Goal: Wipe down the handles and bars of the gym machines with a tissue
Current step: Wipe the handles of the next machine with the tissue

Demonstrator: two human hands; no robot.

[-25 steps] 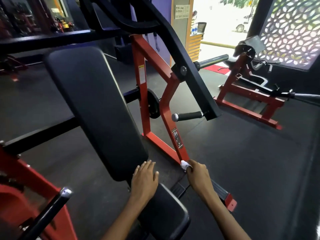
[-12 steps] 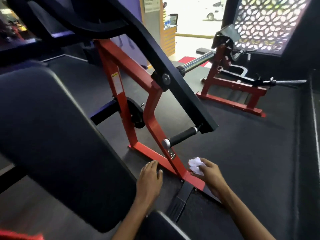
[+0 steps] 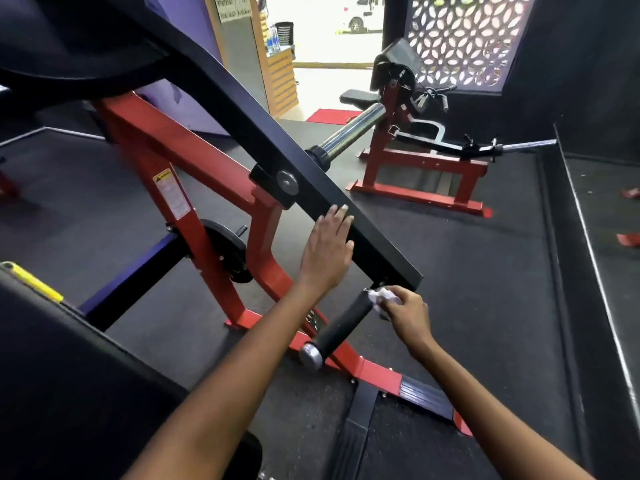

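A red-framed press machine (image 3: pixel 180 161) fills the middle, with a black lever arm (image 3: pixel 346 216) slanting down to the right. A black padded handle (image 3: pixel 341 327) with a silver end cap sticks out from the arm's lower end. My right hand (image 3: pixel 405 313) pinches a crumpled white tissue (image 3: pixel 382 295) against the upper end of that handle, where it joins the arm. My left hand (image 3: pixel 327 251) lies flat with fingers together against the underside of the lever arm, holding nothing.
A black padded backrest (image 3: pixel 69 393) sits at lower left. A chrome weight peg (image 3: pixel 349 135) juts from the lever arm. Another red machine (image 3: pixel 419 174) with a barbell stands at back right. A raised black platform edge (image 3: pixel 588 237) runs along the right. Black rubber flooring lies all around.
My left hand rose from the seat pad to the lever arm. My right hand carried the tissue from the red base bar up to the black handle. The view moved closer.
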